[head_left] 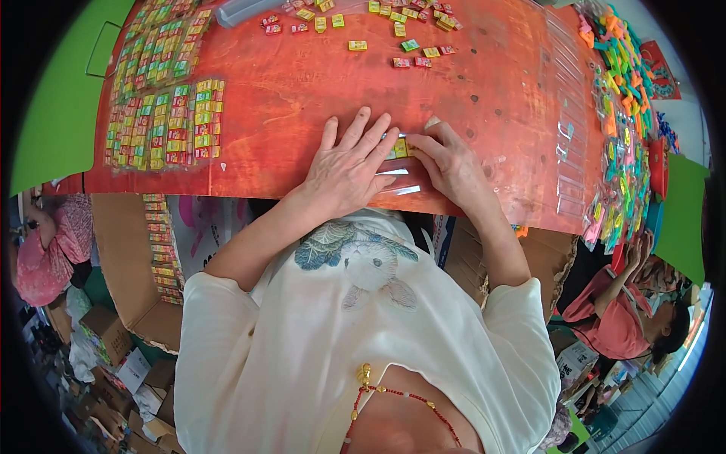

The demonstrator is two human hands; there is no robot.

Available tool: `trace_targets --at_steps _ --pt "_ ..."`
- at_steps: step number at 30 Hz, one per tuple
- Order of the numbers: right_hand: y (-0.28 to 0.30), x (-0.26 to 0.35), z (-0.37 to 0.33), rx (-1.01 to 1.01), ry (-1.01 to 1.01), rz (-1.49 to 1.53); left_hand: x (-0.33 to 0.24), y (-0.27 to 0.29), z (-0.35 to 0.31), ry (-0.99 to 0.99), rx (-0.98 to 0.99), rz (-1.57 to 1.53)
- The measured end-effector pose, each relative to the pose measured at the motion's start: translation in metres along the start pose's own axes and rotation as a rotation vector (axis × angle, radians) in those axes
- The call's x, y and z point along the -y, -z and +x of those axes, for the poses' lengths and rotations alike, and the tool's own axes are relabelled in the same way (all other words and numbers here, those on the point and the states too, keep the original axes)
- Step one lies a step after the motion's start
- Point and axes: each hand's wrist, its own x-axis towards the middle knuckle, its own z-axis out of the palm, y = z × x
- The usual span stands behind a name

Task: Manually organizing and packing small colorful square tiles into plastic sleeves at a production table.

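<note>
At the near edge of the red table, a clear plastic tray [401, 190] lies under my hands. Two or three small yellow boxes [396, 149] show in it between my fingers. My left hand [344, 163] rests palm down with fingers stretched and spread, its fingertips and thumb at the tray's left side. My right hand [452, 163] has its fingers bent and pinched at the right end of the yellow boxes, seemingly gripping the end one. The fingers partly cover the tray and what they press on.
Loose small red, yellow and green boxes [401, 30] lie scattered at the far side. Filled trays [162, 125] are grouped at the left. Stacked clear trays [571, 144] and colourful plastic toys [624, 76] line the right. A cardboard box [125, 265] stands below the table's left edge.
</note>
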Motion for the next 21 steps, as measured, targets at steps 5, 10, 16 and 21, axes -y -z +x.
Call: trace_targets --at_steps 5,10,16,21 --pt "-0.010 -0.005 0.018 -0.122 0.091 -0.120 0.010 0.000 0.012 0.019 -0.032 0.072" --pt "-0.007 -0.011 0.031 -0.212 0.074 0.049 0.024 0.000 0.021 0.063 -0.027 0.046" --pt "-0.002 -0.011 0.020 -0.212 -0.058 -0.025 0.025 0.013 0.015 0.090 -0.168 -0.125" --pt "-0.002 -0.007 0.023 -0.199 -0.023 -0.121 0.026 0.007 -0.004 0.275 -0.143 0.058"
